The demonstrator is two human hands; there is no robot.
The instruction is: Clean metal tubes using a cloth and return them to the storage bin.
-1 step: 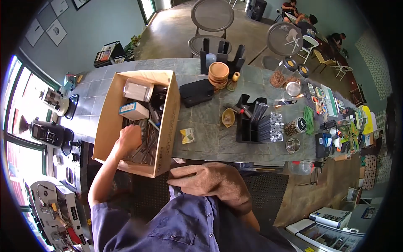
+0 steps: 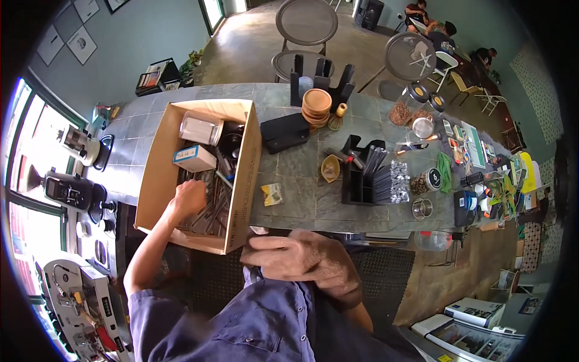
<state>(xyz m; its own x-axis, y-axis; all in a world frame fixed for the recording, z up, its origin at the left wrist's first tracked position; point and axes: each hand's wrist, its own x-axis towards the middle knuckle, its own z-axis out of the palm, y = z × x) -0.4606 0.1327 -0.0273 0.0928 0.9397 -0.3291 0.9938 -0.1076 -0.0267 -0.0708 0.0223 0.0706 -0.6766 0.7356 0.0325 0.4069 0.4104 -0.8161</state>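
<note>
My left hand [image 2: 190, 198] is inside a tall cardboard box [image 2: 239, 202], its fingers curled down among thin metal-looking sticks [image 2: 212, 211]. What those fingers hold, if anything, is hidden beneath the hand. Beside it in the box lie a small white and blue carton [image 2: 195, 158] and a clear jar [image 2: 199, 129] on its side. Dark round items [image 2: 231, 145] sit along the box's right wall. A brown towel [image 2: 301, 259] drapes over my right hand and most of that forearm, in front of the counter's near edge. The towel covers its fingers.
Right of the box, the tiled counter [image 2: 295, 202] holds a black case [image 2: 284, 133], stacked terracotta saucers [image 2: 316, 105], a yellow packet [image 2: 272, 194] and a black organizer [image 2: 356, 187] with wrapped utensils. Glass jars [image 2: 401, 111] stand farther right. Coffee grinders [image 2: 72, 190] line the left side.
</note>
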